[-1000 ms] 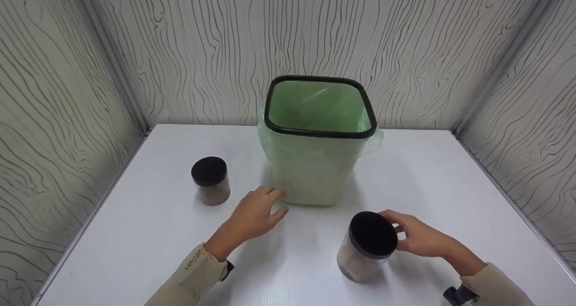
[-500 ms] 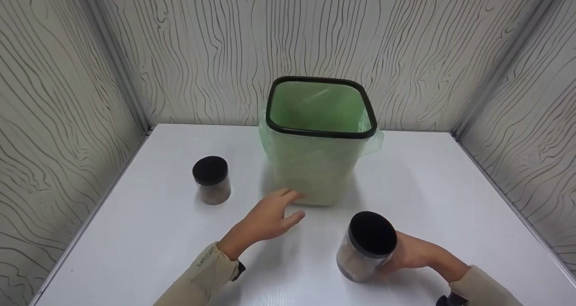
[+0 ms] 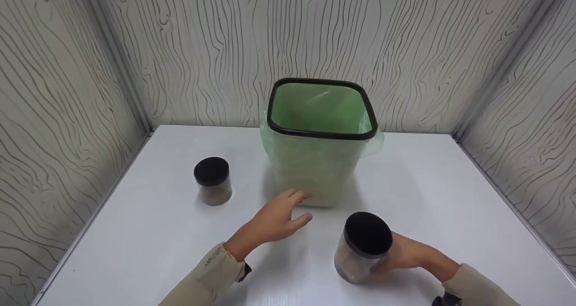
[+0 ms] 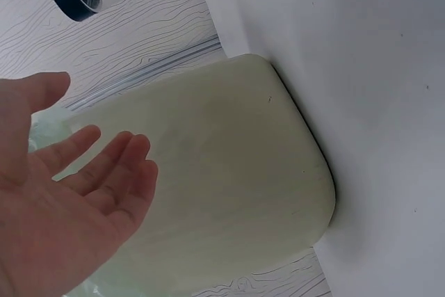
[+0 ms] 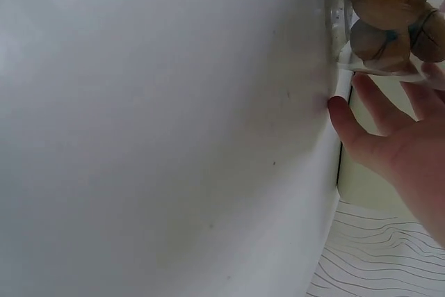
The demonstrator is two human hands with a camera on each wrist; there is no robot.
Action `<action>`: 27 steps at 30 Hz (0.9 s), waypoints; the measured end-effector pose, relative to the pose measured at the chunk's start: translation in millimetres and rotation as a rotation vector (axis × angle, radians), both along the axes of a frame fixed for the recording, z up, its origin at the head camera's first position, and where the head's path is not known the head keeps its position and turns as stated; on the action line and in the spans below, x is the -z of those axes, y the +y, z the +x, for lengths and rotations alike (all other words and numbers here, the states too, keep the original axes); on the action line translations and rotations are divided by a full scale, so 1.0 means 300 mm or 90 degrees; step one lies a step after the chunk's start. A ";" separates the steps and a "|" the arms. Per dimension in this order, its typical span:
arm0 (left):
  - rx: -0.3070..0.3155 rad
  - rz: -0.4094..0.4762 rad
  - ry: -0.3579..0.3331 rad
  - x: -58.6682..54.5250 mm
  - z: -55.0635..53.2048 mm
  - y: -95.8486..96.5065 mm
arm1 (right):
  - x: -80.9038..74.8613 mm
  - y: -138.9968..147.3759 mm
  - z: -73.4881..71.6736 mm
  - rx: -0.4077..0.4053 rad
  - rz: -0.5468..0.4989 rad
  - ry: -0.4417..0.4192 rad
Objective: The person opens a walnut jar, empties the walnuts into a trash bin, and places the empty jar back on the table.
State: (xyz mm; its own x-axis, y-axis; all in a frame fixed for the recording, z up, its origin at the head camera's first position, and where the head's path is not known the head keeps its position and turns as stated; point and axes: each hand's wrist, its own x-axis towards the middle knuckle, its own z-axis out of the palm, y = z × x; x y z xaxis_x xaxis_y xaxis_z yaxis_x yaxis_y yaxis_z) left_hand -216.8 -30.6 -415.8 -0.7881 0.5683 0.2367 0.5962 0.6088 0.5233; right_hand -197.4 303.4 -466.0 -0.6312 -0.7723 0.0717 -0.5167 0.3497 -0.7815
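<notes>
- Left hand [image 3: 276, 219]: empty, fingers loosely apart
- Right hand [image 3: 405, 253]: black-lidded clear jar [image 3: 360, 253] at its fingers, closure unclear
- One-sided pressure might topple it away from the palm

Gap between bin [image 3: 315, 171] and large jar [image 3: 361, 248], left fingers [image 3: 300, 220] just beside

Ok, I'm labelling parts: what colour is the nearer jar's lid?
Black lid, clearest in the head view.

Jar [image 3: 359, 249] — cut off in both wrist views
</notes>
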 end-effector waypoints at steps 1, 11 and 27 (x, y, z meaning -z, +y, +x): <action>0.004 0.003 0.004 -0.001 0.000 0.002 | 0.000 -0.003 -0.001 -0.004 -0.006 -0.001; 0.045 0.035 0.032 -0.005 0.014 0.016 | -0.004 -0.058 -0.019 -0.036 -0.055 -0.006; 0.096 0.070 -0.020 -0.020 0.035 0.022 | -0.078 -0.105 -0.028 0.034 -0.017 0.008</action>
State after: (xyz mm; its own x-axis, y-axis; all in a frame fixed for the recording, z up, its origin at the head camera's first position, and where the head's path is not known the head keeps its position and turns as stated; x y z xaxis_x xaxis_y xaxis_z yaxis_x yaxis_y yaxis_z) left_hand -206.2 -24.0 -409.6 -0.7039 0.6527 0.2801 0.6585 0.4519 0.6018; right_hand -205.9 272.1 -442.7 -0.6707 -0.7349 0.1002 -0.5073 0.3560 -0.7848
